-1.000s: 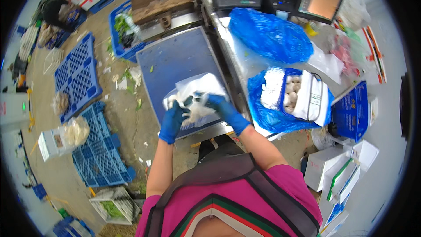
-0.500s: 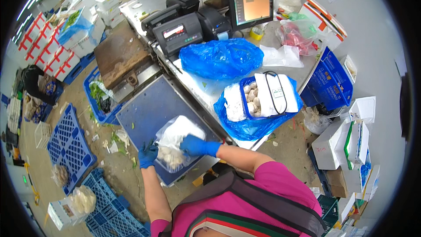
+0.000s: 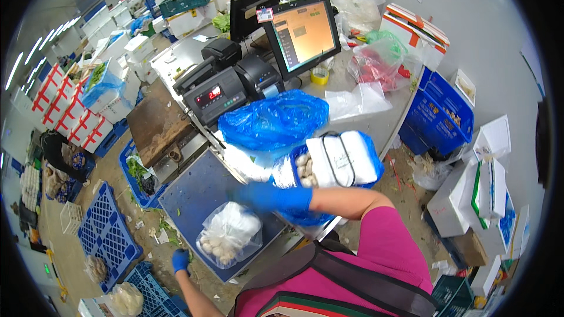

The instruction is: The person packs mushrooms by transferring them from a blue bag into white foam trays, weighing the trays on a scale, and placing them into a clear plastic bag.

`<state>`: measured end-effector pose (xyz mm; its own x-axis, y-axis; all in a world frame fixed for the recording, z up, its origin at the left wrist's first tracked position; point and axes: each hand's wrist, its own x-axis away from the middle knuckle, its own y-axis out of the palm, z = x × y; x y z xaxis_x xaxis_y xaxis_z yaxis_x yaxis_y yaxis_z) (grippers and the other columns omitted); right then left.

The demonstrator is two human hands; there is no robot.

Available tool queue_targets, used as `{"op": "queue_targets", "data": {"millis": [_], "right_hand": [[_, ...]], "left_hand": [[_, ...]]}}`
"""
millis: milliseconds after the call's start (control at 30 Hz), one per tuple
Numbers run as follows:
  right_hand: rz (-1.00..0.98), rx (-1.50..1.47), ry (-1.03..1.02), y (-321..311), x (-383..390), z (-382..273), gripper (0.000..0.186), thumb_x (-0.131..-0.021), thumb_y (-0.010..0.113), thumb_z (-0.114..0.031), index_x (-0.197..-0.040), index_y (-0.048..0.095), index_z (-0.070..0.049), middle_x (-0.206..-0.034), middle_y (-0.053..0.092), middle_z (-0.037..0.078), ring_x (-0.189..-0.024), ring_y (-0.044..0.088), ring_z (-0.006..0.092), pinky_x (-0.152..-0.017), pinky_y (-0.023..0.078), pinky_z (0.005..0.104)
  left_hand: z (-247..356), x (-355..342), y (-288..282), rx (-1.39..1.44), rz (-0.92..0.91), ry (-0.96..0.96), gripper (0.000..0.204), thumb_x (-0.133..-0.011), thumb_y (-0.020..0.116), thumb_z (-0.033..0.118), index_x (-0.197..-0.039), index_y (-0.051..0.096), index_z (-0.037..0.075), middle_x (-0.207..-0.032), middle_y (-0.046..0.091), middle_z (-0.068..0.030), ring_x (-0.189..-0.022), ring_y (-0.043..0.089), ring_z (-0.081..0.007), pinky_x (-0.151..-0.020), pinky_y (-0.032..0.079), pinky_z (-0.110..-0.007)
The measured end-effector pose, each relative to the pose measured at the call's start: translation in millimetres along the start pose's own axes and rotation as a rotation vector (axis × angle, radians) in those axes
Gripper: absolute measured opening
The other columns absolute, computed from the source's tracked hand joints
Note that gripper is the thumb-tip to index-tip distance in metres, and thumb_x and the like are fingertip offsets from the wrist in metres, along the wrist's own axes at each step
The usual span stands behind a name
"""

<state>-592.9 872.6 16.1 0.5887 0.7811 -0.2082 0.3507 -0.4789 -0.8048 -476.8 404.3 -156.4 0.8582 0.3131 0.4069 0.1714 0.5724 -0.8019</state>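
A clear plastic bag of pale round mushrooms (image 3: pixel 226 240) rests on the blue scale platform (image 3: pixel 200 185), its white upper part gathered on the far side. My right hand (image 3: pixel 273 197), in a blue glove, is smeared by motion just beyond the bag, over the platform's right edge. Its fingers cannot be made out. Gloved in blue too, my left hand (image 3: pixel 181 260) hangs off the platform's near left side, apart from the bag; its fingers are too small and foreshortened to read. Right of my right hand, a blue basket (image 3: pixel 296 151) holds more mushrooms, partly covered by a white packet (image 3: pixel 341 158).
On the metal table stand a weighing display (image 3: pixel 216 97), a lit screen (image 3: pixel 304 36) and a crumpled blue bag (image 3: pixel 276 118). Blue pallets (image 3: pixel 108 232) lie on the floor at left. Foam boxes (image 3: pixel 452 199) are stacked at right. A person (image 3: pixel 59 155) bends over at far left.
Both hands have come away from the mushroom bag, the left downward and the right up toward the table. The bag now sits alone on the platform. The view has shifted.
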Motion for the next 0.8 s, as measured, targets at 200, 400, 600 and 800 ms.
{"op": "queue_targets", "data": {"millis": [200, 400, 600, 800], "right_hand": [[0.179, 0.465, 0.384, -221, 20, 151, 0.039, -0.064, 0.064, -0.024, -0.101, 0.058, -0.012, -0.099, 0.057, 0.013, -0.086, 0.055, 0.031, -0.075, 0.044, 0.0385], [0.055, -0.315, 0.553, -160, 106, 289, 0.037, -0.068, 0.055, -0.019, -0.105, 0.057, -0.013, -0.103, 0.056, 0.016, -0.09, 0.055, 0.0267, -0.078, 0.043, 0.0347], [-0.721, 0.224, 0.458, -189, 153, 312, 0.024, -0.073, 0.051, -0.018, -0.089, 0.063, -0.004, -0.084, 0.061, 0.016, -0.075, 0.059, 0.0286, -0.068, 0.046, 0.0362], [0.176, -0.001, 0.536, -407, 7, 308, 0.027, -0.075, 0.056, -0.027, -0.087, 0.065, -0.004, -0.063, 0.059, 0.007, -0.055, 0.055, 0.0143, -0.053, 0.044, 0.0259]], "left_hand": [[209, 83, -31, 0.414, 0.442, 0.189, 0.034, -0.079, 0.055, 0.016, -0.106, 0.052, -0.004, -0.1, 0.057, -0.014, -0.09, 0.053, -0.0205, -0.08, 0.041, -0.03], [509, 45, 23, 0.194, 0.449, 0.832, 0.061, -0.069, 0.066, 0.02, -0.124, 0.04, 0.011, -0.126, 0.037, -0.0173, -0.113, 0.039, -0.0328, -0.095, 0.031, -0.038], [543, -41, 116, -0.43, -0.111, 0.693, 0.068, -0.066, 0.064, 0.037, -0.123, 0.04, 0.009, -0.126, 0.037, -0.0178, -0.118, 0.032, -0.032, -0.099, 0.023, -0.037], [706, -61, 1, -0.61, -0.233, 0.631, 0.031, -0.065, 0.066, 0.033, -0.084, 0.065, 0.008, -0.081, 0.063, -0.0137, -0.071, 0.061, -0.0271, -0.063, 0.049, -0.036]]}}
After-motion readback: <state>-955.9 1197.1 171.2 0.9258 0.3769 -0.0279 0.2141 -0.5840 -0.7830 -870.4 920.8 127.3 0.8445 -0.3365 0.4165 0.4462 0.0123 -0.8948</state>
